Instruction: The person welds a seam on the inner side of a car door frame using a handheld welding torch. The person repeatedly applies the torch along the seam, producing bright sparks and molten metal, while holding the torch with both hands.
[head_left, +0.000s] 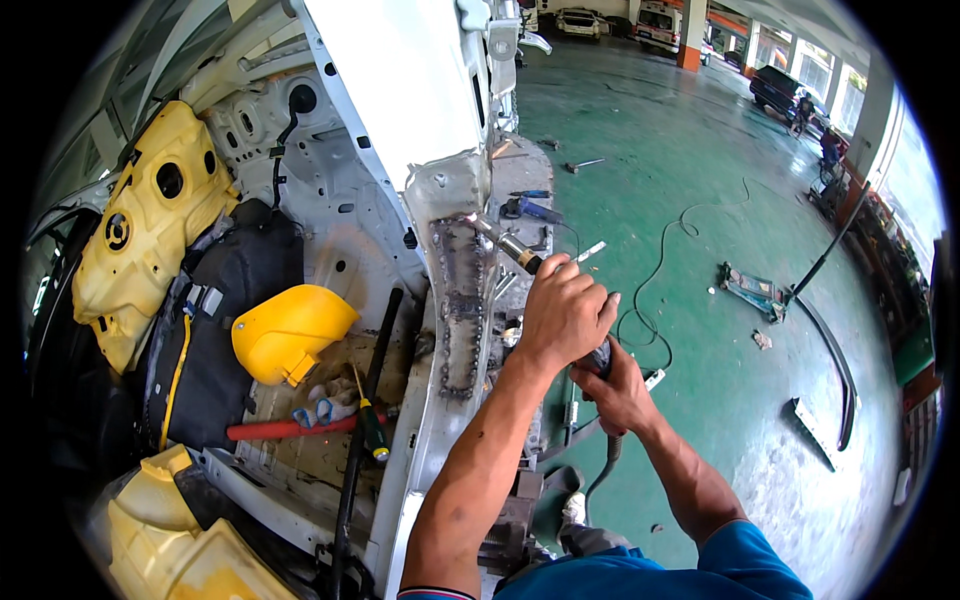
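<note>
My left hand point(568, 312) wraps round the front of a welding torch point(512, 247), just behind its metal nozzle. Below it, my right hand point(617, 388) grips the torch's dark handle, from which a cable point(603, 470) hangs toward the floor. The nozzle points up and left, at the top end of a welded patch point(462, 300) on the car body's sill. A small reddish glow shows at the tip; whether it touches the metal I cannot tell. Dark beads of weld run along the patch's edges.
Left, inside the car body, lie a yellow welding mask point(293, 330), a screwdriver point(372, 430), a black bar point(375, 370) and yellow moulded panels point(150, 235). An angle grinder point(532, 209) rests beyond the sill. On the green floor are a trolley jack point(755, 290) and a loose cable point(660, 270).
</note>
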